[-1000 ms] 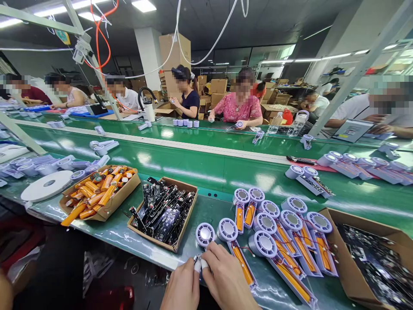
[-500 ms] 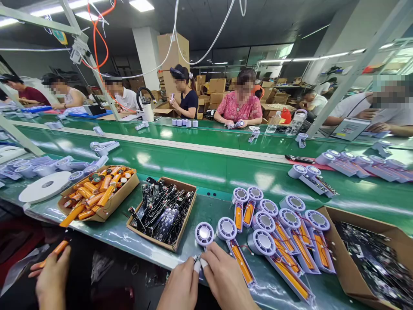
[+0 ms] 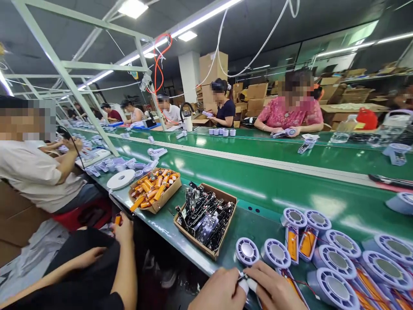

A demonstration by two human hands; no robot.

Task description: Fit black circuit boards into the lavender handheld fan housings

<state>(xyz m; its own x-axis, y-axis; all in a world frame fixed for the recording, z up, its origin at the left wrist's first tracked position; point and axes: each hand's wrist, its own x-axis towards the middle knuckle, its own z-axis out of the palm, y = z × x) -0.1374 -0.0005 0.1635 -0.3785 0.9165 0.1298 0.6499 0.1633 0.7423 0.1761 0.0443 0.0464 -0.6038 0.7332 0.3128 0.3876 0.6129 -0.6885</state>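
At the front edge of the bench, my left hand (image 3: 217, 292) and my right hand (image 3: 274, 287) meet with fingers pinched together. Between the fingertips is a small dark and silvery piece, too covered to name. White covers show on fingertips where the hands meet. Just beyond them, a pale purple round fan head (image 3: 247, 251) with a silver centre faces up. Another fan head (image 3: 277, 253) lies beside it, above my right hand. More fan units (image 3: 337, 262) with orange battery packs in their open handles are grouped on the right.
Left of my hands stand a cardboard box of black circuit boards (image 3: 222, 250) and a box of orange batteries (image 3: 169, 196). A white roll (image 3: 121, 180) lies further left. A co-worker's hand (image 3: 124, 228) holds an orange battery nearby. A green conveyor (image 3: 226, 163) runs behind, with people opposite.
The view has swung left, so the bench items appear further right and a seated co-worker shows at left. My hands stay pinched together near the same fan head.
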